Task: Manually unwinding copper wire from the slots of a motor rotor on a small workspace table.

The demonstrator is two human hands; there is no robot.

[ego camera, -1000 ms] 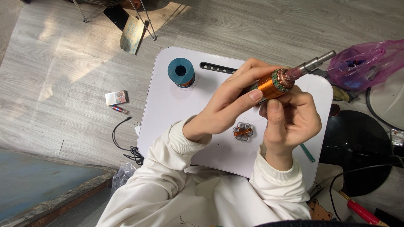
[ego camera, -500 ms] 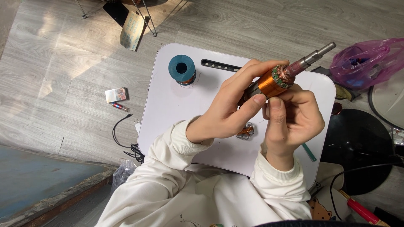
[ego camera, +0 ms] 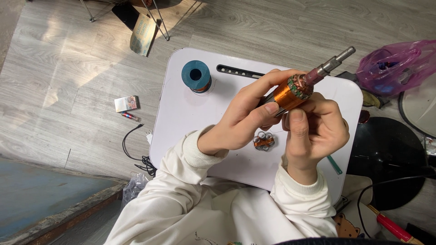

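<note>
Both hands hold a motor armature (ego camera: 295,90) above a small white table (ego camera: 190,122): a copper-wound core with a steel shaft pointing up and to the right. My left hand (ego camera: 240,118) grips the core from the left, thumb on the copper. My right hand (ego camera: 313,131) wraps it from below, thumb pressed on the windings. A small copper coil piece (ego camera: 264,141) lies on the table under the hands. A teal spool of copper wire (ego camera: 196,76) stands at the table's far left.
A dark slotted bar (ego camera: 238,71) lies along the table's far edge. A teal stick (ego camera: 334,164) pokes out under my right wrist. A purple plastic bag (ego camera: 393,66), a black round stool (ego camera: 390,154), a small box (ego camera: 126,103) and a black cable (ego camera: 134,149) lie on the wooden floor.
The armature and both hands have kept their grip; the view shifted slightly, and my hands turned the armature a little.
</note>
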